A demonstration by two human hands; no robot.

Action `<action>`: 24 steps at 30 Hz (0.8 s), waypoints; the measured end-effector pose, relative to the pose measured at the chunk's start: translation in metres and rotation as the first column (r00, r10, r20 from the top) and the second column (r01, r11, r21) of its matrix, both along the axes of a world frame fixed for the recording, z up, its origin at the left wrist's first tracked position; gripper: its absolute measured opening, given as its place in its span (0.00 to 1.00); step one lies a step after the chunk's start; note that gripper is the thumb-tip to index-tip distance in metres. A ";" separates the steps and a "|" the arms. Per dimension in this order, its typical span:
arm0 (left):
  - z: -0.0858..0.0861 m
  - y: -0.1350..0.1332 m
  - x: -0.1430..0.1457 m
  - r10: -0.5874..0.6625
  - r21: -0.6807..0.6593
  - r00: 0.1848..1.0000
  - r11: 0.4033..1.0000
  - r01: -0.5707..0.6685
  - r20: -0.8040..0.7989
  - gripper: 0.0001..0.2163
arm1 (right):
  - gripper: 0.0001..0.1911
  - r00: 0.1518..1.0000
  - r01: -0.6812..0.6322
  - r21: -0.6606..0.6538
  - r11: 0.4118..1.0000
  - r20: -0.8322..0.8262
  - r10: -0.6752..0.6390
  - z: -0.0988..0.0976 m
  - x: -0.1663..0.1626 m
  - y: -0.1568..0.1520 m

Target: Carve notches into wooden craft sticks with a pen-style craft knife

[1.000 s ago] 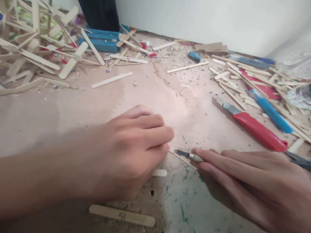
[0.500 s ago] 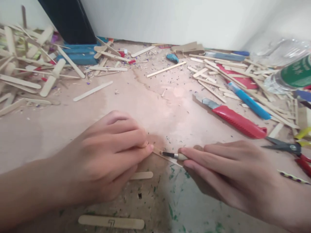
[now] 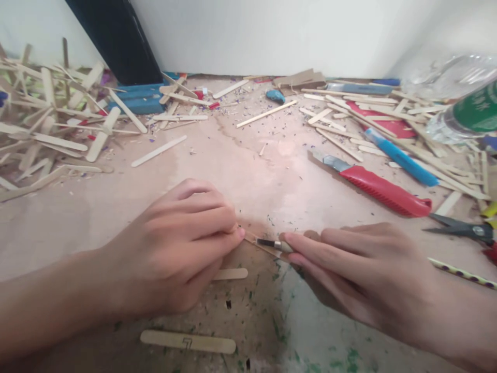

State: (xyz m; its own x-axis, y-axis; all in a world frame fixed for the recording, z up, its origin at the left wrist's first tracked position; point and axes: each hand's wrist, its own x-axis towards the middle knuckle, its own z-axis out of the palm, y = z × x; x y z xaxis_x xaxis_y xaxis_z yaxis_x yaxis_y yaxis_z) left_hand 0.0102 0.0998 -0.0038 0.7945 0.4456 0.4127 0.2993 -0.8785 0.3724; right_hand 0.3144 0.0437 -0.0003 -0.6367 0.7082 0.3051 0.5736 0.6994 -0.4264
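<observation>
Just below centre, the left hand (image 3: 190,243) pinches a thin wooden strip (image 3: 251,238), one end hidden; the right hand (image 3: 349,269) grips a craft knife (image 3: 268,243), handle mostly covered, blade seemingly touching the strip. Upper right, the frame cuts off a plastic bottle (image 3: 476,111).

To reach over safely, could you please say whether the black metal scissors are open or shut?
Open: the black metal scissors show two blades spread apart with a gap.
</observation>
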 end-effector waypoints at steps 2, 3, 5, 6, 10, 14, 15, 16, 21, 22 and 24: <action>-0.001 0.000 -0.001 -0.006 0.003 1.000 1.000 0.006 0.015 0.08 | 0.11 1.000 0.001 0.025 1.000 -0.007 -0.001 0.000 0.000 0.001; -0.001 0.001 -0.001 -0.014 0.011 1.000 1.000 0.014 0.022 0.08 | 0.11 1.000 -0.006 0.019 1.000 -0.022 0.007 0.000 0.000 0.001; -0.001 0.002 -0.003 -0.026 0.032 0.999 0.999 0.025 0.037 0.08 | 0.10 0.998 -0.019 -0.021 1.000 -0.055 0.018 0.000 0.001 0.003; -0.001 0.003 -0.003 -0.031 0.039 0.999 0.999 0.029 0.036 0.08 | 0.10 0.997 -0.025 -0.037 0.999 -0.068 0.022 0.000 0.001 0.003; -0.001 0.006 -0.005 -0.057 0.028 0.998 0.998 0.056 0.008 0.08 | 0.10 0.996 -0.024 -0.033 0.999 -0.084 0.022 0.000 0.003 0.004; 0.000 0.009 -0.006 -0.076 0.010 0.997 0.997 0.076 -0.008 0.08 | 0.11 0.995 -0.028 -0.102 0.994 -0.096 0.018 0.002 0.003 0.004; 0.000 0.009 -0.006 -0.084 0.009 0.996 0.996 0.084 -0.014 0.08 | 0.11 0.995 -0.029 -0.122 0.992 -0.097 0.017 0.002 0.002 0.004; 0.001 0.010 -0.006 -0.090 0.010 0.996 0.996 0.090 -0.019 0.08 | 0.11 0.995 -0.029 -0.133 0.991 -0.099 0.016 0.003 0.002 0.005; 0.002 0.010 -0.007 -0.087 0.020 0.996 0.996 0.087 -0.029 0.08 | 0.11 0.994 -0.022 -0.115 0.993 -0.106 0.009 0.004 0.000 0.008; 0.002 0.010 -0.006 -0.086 0.016 0.996 0.996 0.086 -0.031 0.08 | 0.11 0.994 -0.023 -0.108 0.994 -0.109 0.011 0.004 0.000 0.008; 0.001 0.010 -0.006 -0.077 -0.005 0.997 0.997 0.077 -0.021 0.09 | 0.11 0.992 -0.026 -0.100 0.995 -0.122 0.013 0.004 0.000 0.007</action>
State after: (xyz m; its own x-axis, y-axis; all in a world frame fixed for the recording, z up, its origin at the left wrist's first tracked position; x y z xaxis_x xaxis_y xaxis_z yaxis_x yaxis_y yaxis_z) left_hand 0.0043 0.1095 -0.0030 0.8351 0.3844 0.3936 0.2390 -0.8978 0.3700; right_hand 0.3142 0.0504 0.0040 -0.6134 0.7272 0.3081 0.4999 0.6595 -0.5614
